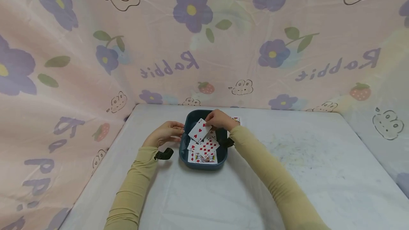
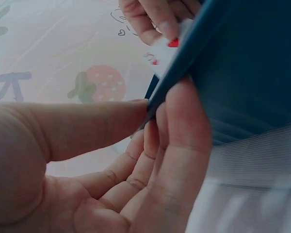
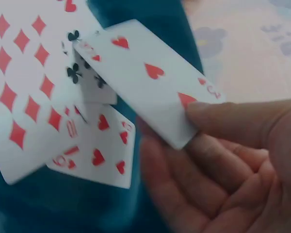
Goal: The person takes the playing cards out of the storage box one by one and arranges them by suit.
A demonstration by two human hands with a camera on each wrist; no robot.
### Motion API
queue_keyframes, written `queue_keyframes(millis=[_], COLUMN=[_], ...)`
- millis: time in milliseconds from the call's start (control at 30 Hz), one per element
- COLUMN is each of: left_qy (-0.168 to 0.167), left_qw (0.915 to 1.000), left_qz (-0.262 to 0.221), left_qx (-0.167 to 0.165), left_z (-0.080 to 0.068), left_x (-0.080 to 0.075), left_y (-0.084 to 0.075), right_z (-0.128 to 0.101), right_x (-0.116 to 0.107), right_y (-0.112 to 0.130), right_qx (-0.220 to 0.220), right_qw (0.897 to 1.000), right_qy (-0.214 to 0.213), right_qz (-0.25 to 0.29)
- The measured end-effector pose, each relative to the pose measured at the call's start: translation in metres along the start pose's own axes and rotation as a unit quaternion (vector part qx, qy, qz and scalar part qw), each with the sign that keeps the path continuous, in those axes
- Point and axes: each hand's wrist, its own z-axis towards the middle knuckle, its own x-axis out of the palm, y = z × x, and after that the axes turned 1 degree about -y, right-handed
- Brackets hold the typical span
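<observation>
A dark blue rectangular box [image 1: 204, 166] stands on the table with several playing cards lying face up in it. My left hand [image 1: 163, 134] is at its left side; in the left wrist view thumb and fingers [image 2: 188, 116] pinch the box's rim. Over the far part of the box, my right hand [image 1: 220, 119] holds a three of hearts [image 3: 150, 73] by one end, between thumb and fingers. The held card is tilted above the others. Below it show a diamonds card [image 3: 26, 87], a clubs card [image 3: 94, 87] and another hearts card [image 3: 94, 155]. A face card [image 1: 204, 157] lies at the near end.
Part of another card [image 1: 236, 119] shows to the right of the box, mostly hidden by the right hand and wrist. A white cloth covers the table [image 1: 306, 159]. Patterned curtain [image 1: 223, 56] hangs behind and along the sides.
</observation>
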Motion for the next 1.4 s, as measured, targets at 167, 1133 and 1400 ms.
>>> queue_keyframes(millis=[167,1133,1400], left_qy=[-0.003,-0.036,-0.034], left_qw=[1.0,0.9988,0.9991], left_qz=[-0.005,0.031,0.023], left_qx=[0.001,-0.005,-0.011], left_z=[0.0,0.003,0.006], left_x=[-0.001,0.005,0.004], left_y=[0.0,0.001,0.002], right_z=[-0.003,-0.09,-0.108], right_x=[-0.013,-0.062,-0.071], right_y=[0.001,-0.089,-0.111], right_qx=[-0.026,0.015,0.006], right_qw=[0.999,0.971,0.953], right_qy=[0.006,-0.136,-0.147], right_qz=[0.043,0.198,0.267])
